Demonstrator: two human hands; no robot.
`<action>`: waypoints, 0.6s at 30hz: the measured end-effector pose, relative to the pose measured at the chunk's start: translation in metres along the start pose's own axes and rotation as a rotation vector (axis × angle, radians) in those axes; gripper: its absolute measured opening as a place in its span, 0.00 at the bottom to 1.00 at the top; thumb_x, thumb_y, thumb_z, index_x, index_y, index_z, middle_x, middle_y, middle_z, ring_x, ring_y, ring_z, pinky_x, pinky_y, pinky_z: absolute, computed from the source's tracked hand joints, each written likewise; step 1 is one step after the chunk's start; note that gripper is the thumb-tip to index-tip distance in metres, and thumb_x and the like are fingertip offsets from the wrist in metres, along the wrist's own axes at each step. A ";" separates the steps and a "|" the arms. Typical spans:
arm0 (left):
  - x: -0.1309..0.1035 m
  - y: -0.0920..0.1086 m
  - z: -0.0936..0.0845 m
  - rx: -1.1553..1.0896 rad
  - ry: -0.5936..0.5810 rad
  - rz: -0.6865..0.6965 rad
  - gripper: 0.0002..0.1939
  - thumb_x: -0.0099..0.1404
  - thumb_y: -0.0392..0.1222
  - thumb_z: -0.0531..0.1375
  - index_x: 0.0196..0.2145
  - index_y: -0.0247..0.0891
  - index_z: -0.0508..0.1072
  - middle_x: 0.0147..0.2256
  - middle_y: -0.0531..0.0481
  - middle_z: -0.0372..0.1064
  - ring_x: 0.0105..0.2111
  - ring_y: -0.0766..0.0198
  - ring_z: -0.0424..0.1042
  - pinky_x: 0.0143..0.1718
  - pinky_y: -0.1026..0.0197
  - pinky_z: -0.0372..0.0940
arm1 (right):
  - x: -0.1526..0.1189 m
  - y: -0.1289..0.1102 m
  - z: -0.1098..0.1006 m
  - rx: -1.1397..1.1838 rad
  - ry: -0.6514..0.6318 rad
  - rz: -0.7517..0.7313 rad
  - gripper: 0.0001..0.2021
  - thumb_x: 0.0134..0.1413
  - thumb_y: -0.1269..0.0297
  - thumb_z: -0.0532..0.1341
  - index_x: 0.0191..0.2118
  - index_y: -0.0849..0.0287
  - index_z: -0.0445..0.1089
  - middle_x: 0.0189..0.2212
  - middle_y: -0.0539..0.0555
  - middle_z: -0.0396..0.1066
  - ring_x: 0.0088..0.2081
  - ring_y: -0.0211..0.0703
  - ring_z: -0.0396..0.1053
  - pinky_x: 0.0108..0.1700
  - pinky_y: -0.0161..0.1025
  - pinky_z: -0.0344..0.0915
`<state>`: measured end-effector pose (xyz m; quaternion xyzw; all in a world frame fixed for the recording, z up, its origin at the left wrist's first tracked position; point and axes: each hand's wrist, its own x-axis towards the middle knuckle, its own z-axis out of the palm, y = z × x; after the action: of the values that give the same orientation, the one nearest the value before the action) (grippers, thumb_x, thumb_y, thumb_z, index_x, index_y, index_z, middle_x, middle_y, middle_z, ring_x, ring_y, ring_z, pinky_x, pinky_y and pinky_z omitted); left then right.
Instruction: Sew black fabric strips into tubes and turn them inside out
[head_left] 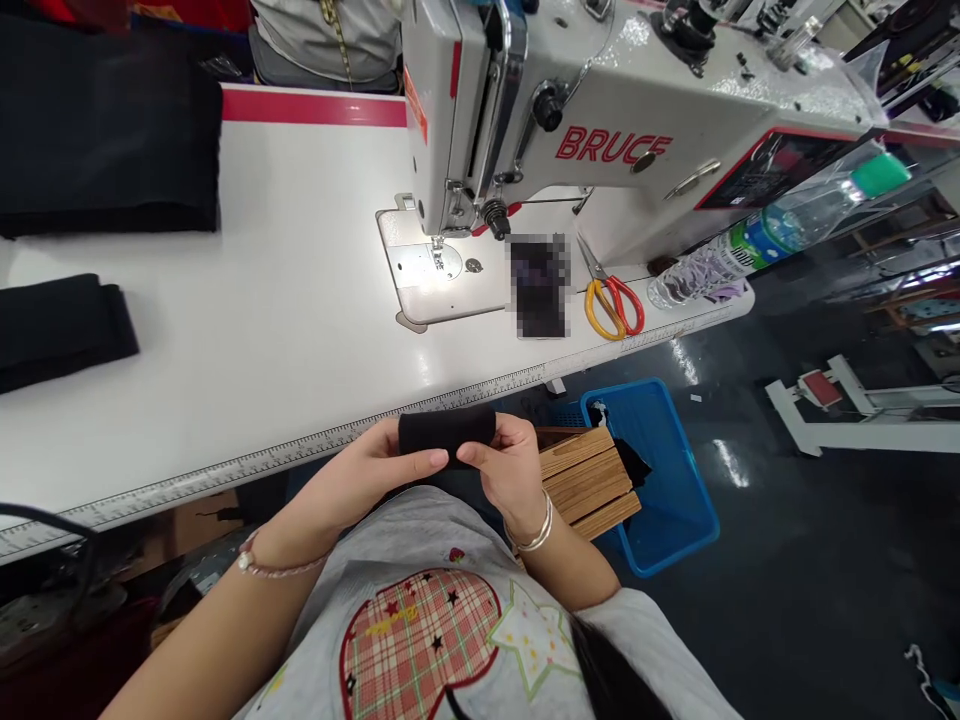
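Note:
A small folded black cloth piece (445,432) is held between both hands just off the table's front edge. My left hand (375,462) grips its left end, the thumb lying along the lower side. At the right end my right hand (504,455) is closed on the same cloth, with its thumb pressed on the front. The two thumb tips nearly meet at the lower middle. Fingers behind the cloth are mostly hidden.
A white sewing machine (525,130) stands behind the hands. Right of its needle plate lie a blurred dark object (538,288), scissors (615,305) and a bottle (780,225). Black fabric stacks (105,130) lie left. A wooden stool (589,480) and blue basket (705,500) are below right.

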<state>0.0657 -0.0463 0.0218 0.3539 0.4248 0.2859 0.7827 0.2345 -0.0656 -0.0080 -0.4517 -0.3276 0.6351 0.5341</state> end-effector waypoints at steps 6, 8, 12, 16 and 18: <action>0.001 -0.009 0.003 -0.118 -0.072 -0.079 0.17 0.57 0.51 0.67 0.42 0.40 0.80 0.39 0.44 0.79 0.39 0.54 0.77 0.43 0.55 0.70 | 0.000 -0.002 -0.005 0.008 -0.013 0.011 0.14 0.36 0.57 0.75 0.23 0.59 0.73 0.22 0.47 0.72 0.26 0.36 0.66 0.27 0.34 0.66; -0.001 -0.008 0.007 -0.072 -0.022 -0.046 0.16 0.59 0.51 0.66 0.42 0.40 0.80 0.39 0.45 0.79 0.40 0.54 0.76 0.46 0.54 0.70 | 0.001 -0.004 -0.004 0.022 -0.011 -0.002 0.12 0.37 0.58 0.75 0.24 0.58 0.74 0.23 0.47 0.73 0.26 0.36 0.67 0.28 0.34 0.67; -0.005 0.000 0.019 0.062 0.068 0.083 0.15 0.60 0.49 0.65 0.42 0.40 0.80 0.43 0.46 0.78 0.47 0.53 0.74 0.54 0.52 0.67 | 0.004 -0.009 0.001 0.045 0.006 -0.054 0.11 0.37 0.60 0.75 0.25 0.58 0.74 0.23 0.48 0.74 0.25 0.36 0.68 0.29 0.35 0.69; -0.009 0.004 0.025 0.127 0.134 0.157 0.16 0.59 0.50 0.66 0.42 0.41 0.80 0.41 0.47 0.79 0.46 0.52 0.74 0.54 0.50 0.67 | 0.005 -0.007 -0.001 0.001 0.050 -0.113 0.11 0.38 0.61 0.75 0.28 0.57 0.75 0.24 0.48 0.74 0.27 0.37 0.70 0.32 0.36 0.70; -0.010 0.002 0.023 0.138 0.154 0.158 0.16 0.60 0.51 0.65 0.42 0.40 0.81 0.39 0.47 0.79 0.44 0.51 0.75 0.52 0.49 0.69 | 0.005 -0.005 -0.006 -0.076 0.014 -0.145 0.11 0.42 0.59 0.73 0.31 0.57 0.76 0.26 0.49 0.75 0.28 0.39 0.71 0.34 0.37 0.70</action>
<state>0.0806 -0.0598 0.0374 0.4161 0.4732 0.3432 0.6965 0.2422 -0.0602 -0.0068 -0.4510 -0.3798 0.5787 0.5635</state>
